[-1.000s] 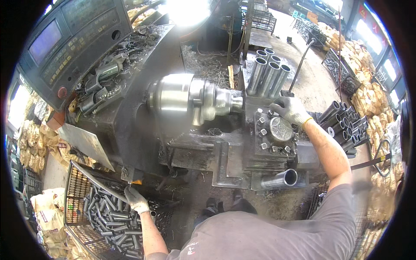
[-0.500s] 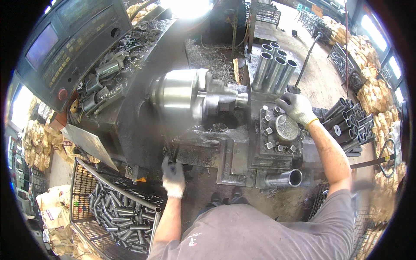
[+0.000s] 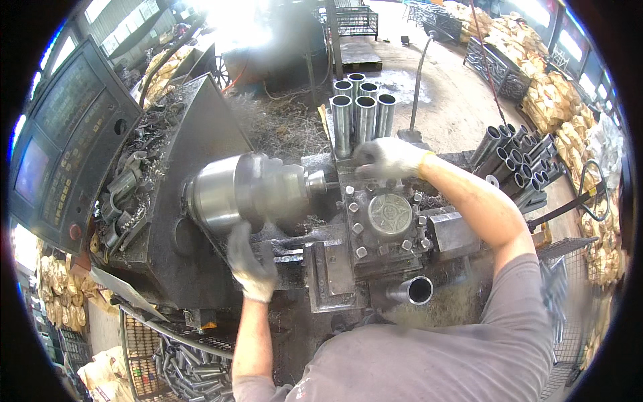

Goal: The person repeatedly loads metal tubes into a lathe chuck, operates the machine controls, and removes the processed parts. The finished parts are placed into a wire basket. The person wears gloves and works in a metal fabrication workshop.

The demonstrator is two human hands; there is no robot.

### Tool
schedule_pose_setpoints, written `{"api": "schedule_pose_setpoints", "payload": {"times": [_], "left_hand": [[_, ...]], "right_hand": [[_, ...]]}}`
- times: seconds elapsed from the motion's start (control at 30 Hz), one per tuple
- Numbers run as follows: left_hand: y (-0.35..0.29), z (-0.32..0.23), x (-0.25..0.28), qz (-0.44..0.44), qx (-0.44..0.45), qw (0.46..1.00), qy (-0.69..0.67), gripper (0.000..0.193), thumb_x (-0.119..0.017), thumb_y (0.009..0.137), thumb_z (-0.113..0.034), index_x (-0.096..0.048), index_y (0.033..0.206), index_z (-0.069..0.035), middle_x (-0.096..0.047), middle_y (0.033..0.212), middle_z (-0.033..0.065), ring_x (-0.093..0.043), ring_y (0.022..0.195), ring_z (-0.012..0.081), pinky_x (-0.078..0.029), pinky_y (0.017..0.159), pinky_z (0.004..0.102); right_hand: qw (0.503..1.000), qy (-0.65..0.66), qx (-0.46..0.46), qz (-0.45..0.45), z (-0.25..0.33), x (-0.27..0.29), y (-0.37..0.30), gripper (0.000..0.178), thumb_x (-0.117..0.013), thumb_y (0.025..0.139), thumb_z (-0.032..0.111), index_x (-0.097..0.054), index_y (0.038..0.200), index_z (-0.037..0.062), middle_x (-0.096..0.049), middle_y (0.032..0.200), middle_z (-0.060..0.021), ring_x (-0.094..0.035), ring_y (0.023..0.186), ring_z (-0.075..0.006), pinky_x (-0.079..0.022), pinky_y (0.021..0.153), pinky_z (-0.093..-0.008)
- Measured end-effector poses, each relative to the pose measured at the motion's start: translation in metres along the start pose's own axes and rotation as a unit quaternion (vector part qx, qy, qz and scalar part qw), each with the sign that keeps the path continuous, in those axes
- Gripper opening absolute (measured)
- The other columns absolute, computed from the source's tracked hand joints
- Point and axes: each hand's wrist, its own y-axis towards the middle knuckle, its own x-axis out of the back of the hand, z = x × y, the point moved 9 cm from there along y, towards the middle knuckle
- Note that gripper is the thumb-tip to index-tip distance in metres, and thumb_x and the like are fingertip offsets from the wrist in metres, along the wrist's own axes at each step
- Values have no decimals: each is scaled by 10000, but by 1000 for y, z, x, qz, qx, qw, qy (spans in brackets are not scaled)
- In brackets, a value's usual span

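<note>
My left hand (image 3: 252, 266), in a grey-white work glove, is just in front of the lathe chuck (image 3: 231, 187). Its fingers point up and apart, with nothing seen in them. The stepped metal chuck looks smeared, as if turning. My right hand (image 3: 392, 158), also gloved, reaches over the far side of the tool post (image 3: 390, 214), beside the bases of several upright steel tubes (image 3: 365, 120). Blur and the angle hide its fingertips, so I cannot make out whether they grip anything. A short steel tube (image 3: 412, 291) lies on the near side of the tool post.
A control panel (image 3: 67, 154) stands at left, beside a ledge of metal scrap (image 3: 124, 201). A mesh bin (image 3: 142, 352) with small tubes is at lower left. More dark tubes (image 3: 516, 161) are stacked at right, near a bent metal rod (image 3: 420, 87).
My left hand has risen toward the chuck. My right hand has moved from the tool post's top to its far side by the upright tubes. The view has shifted.
</note>
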Motion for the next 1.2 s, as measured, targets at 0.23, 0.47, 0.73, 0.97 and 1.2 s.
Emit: {"api": "schedule_pose_setpoints", "payload": {"times": [0.23,0.47,0.73,0.97,1.2], "left_hand": [[120,37,-15,-79,-20,997,-1,492,-564,1117,-382,-665,1354,37,-685,1358,240,-621,1312,431,-465,1140,513],[127,57,-34,45,-36,994,96,372,-624,1063,-288,-727,1325,-45,-717,1339,183,-624,1309,409,-445,1153,525],[131,49,-33,33,-75,990,114,398,-643,1031,-322,-718,1307,-46,-724,1339,182,-634,1307,401,-444,1154,526],[104,47,-27,90,42,988,-120,683,-573,1067,-558,-592,1450,6,-644,1456,219,-593,1376,387,-368,1226,489],[-95,-83,-15,91,500,525,-683,621,-612,1074,-494,-589,1404,32,-664,1350,121,-628,1281,309,-445,1157,442]], "right_hand": [[976,-148,86,134,51,-78,128,761,-905,718,491,-726,1288,21,-775,1199,-193,-758,1069,-327,-596,930,-425],[933,-11,52,355,27,-104,139,708,-912,745,516,-758,1257,53,-774,1175,-156,-759,1018,-259,-621,896,-391],[951,-267,139,64,23,-49,84,433,-836,770,329,-749,1024,-11,-781,887,-197,-777,813,-351,-615,718,-451],[916,-328,0,-231,131,27,-69,532,-846,791,308,-618,1194,44,-737,1015,-180,-766,874,-364,-614,713,-493],[966,-105,65,-225,212,-142,-157,678,-820,801,214,-503,1383,71,-642,1115,-184,-733,954,-392,-598,767,-517]]}}
